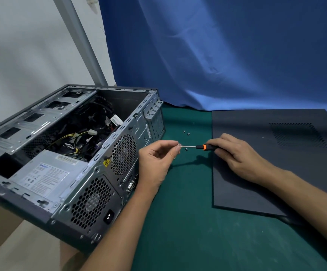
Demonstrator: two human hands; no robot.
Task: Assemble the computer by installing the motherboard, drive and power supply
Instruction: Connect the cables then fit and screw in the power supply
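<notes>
Silver screw [179, 145] in L hand [158, 159], 3 loose screws [186, 149]; R hand [237, 155]: 1 screwdriver [199, 147]

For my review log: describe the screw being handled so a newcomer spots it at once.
Start at the open computer case on the green mat; right of its rear fans is the left hand. It pinches the screw against the screwdriver tip, unlike the loose screws lying on the mat.

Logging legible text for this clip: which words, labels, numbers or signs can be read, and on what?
No text reads clearly.
Yellow hazard sticker on the case rear: symbol only.
Large label on the power supply: too blurred.
Barcode sticker beside it: too small.
White tag inside the case: too small.
</notes>
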